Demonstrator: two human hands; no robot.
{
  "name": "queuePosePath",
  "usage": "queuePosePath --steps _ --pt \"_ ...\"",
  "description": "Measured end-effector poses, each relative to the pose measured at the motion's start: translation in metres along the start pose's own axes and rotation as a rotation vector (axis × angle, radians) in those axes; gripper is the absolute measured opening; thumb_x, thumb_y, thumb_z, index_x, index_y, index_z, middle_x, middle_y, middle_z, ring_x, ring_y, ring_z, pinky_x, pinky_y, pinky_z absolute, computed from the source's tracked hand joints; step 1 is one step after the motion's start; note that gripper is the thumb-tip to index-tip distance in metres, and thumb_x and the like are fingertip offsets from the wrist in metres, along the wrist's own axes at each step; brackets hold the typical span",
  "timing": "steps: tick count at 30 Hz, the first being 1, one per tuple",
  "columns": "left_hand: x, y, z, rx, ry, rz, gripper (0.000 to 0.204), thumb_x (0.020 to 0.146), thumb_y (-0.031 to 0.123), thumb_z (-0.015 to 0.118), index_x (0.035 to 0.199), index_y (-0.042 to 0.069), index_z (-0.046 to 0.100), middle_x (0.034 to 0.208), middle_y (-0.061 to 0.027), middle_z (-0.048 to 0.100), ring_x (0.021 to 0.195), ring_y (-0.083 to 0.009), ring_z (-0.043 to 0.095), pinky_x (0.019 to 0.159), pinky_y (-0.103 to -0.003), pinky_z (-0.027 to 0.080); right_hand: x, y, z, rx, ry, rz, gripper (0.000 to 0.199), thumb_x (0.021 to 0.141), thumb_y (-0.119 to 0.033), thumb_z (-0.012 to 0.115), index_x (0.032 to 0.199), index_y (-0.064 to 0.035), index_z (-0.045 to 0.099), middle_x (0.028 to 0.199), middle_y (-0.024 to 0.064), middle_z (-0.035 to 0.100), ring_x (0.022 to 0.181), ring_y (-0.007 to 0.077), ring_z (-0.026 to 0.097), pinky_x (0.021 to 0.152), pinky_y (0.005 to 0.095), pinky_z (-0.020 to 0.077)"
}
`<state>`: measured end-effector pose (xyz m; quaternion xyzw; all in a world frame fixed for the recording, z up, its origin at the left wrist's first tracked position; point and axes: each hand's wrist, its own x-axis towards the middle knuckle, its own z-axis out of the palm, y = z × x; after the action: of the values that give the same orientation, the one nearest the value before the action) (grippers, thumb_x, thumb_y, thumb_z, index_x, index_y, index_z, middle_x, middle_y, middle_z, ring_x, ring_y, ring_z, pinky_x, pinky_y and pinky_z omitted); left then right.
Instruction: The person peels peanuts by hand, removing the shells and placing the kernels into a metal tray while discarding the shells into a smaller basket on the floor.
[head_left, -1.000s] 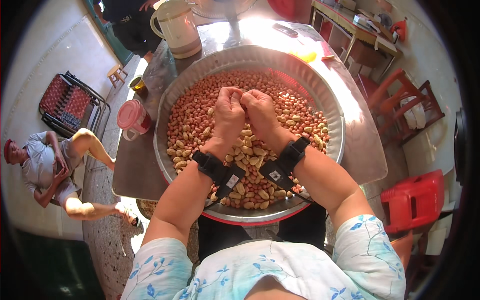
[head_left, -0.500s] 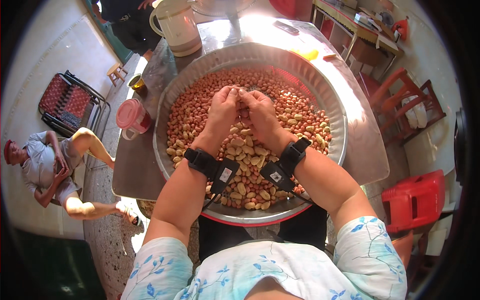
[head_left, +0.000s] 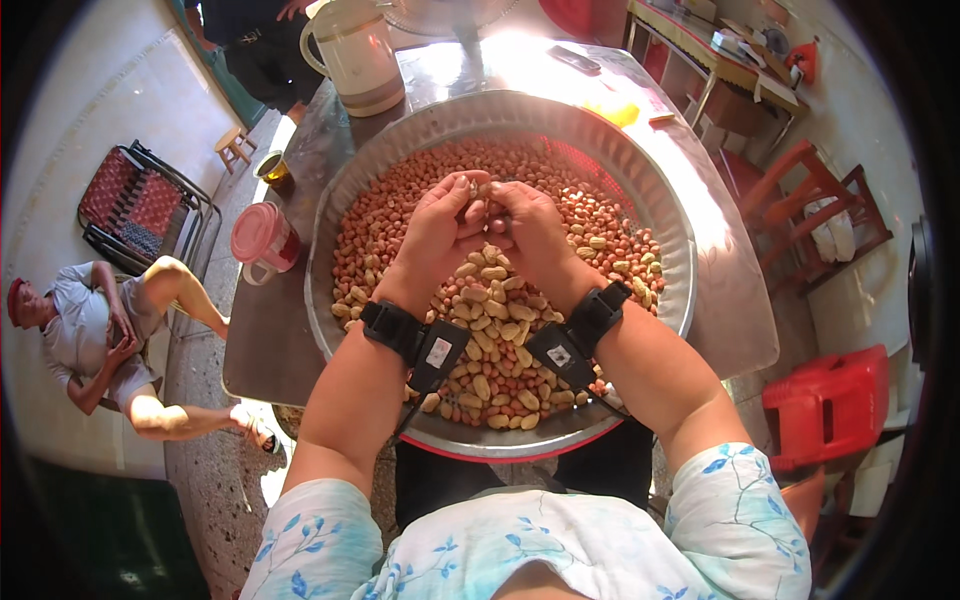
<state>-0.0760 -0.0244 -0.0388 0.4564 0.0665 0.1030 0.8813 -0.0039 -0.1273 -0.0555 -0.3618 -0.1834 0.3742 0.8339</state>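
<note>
Above the middle of a wide metal basin [head_left: 655, 180], my left hand [head_left: 432, 232] and my right hand [head_left: 540, 228] meet at the fingertips. Both are closed in a pinch around a small peanut [head_left: 475, 188], mostly hidden by the fingers. Whether its shell is whole or split I cannot tell. Below my wrists lies a heap of tan unshelled peanuts [head_left: 490, 325]. Reddish shelled kernels [head_left: 400, 205] spread across the far part and both sides of the basin. Each wrist wears a black strap with a small box.
The basin stands on a metal table [head_left: 725, 325]. Left of it are a pink lidded mug [head_left: 262, 238] and a yellow cup [head_left: 273, 170]; a large jug [head_left: 355, 60] stands behind. A phone [head_left: 573, 58] lies at the back. A person [head_left: 95, 310] sits at left; a red stool [head_left: 830, 405] is at right.
My hands have parted slightly at the fingertips and tilted, so more of the curled fingers shows. They stay over the same part of the basin.
</note>
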Motion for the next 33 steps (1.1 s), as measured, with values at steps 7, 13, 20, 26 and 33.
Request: queuePosePath --steps 7,13,20,26,33 --pt "0.001 0.004 0.001 0.376 0.065 0.123 0.017 0.089 0.021 0.043 0.095 0.006 0.050 0.058 0.0036 0.044 0.045 -0.0018 0.033 0.039 -0.016 0.029 0.005 -0.013 -0.012 0.299 0.007 0.173 0.007 0.078 -0.013 0.048 0.076 -0.0072 0.046 0.067 0.0035 0.049 0.055 0.0090 0.045 0.042 0.0194 0.0348" --pt "0.004 0.005 -0.008 0.758 0.156 0.282 0.016 0.090 0.022 0.041 0.090 0.007 0.048 0.056 0.0033 0.045 0.044 -0.0018 0.035 0.036 -0.016 0.027 0.007 -0.015 -0.014 0.316 -0.056 0.201 0.007 0.078 -0.012 0.048 0.078 -0.0068 0.044 0.069 0.0047 0.050 0.053 0.0095 0.045 0.041 0.0192 0.0351" --pt "-0.001 0.014 -0.009 0.088 0.013 0.005 0.017 0.091 0.024 0.040 0.091 0.009 0.049 0.055 0.0028 0.044 0.040 -0.0026 0.030 0.034 -0.015 0.024 0.003 -0.010 -0.007 0.218 -0.070 0.279 0.006 0.081 -0.012 0.049 0.079 -0.0063 0.049 0.073 0.0030 0.052 0.054 0.0080 0.046 0.043 0.0185 0.0362" --pt "-0.001 0.010 -0.008 0.126 0.016 -0.006 0.013 0.089 0.022 0.045 0.088 0.009 0.049 0.054 0.0036 0.044 0.039 -0.0016 0.031 0.033 -0.015 0.024 0.002 -0.005 -0.006 0.089 -0.103 0.161 0.008 0.081 -0.014 0.053 0.081 -0.0053 0.053 0.072 0.0021 0.055 0.053 0.0053 0.045 0.042 0.0160 0.0322" --pt "0.000 0.001 0.002 0.357 0.111 0.095 0.014 0.089 0.023 0.044 0.088 0.009 0.047 0.054 0.0041 0.041 0.039 -0.0016 0.030 0.033 -0.015 0.022 0.001 -0.008 -0.005 -0.045 -0.144 0.154 0.012 0.080 -0.016 0.058 0.078 -0.0044 0.055 0.065 0.0009 0.054 0.051 0.0039 0.045 0.040 0.0148 0.0302"
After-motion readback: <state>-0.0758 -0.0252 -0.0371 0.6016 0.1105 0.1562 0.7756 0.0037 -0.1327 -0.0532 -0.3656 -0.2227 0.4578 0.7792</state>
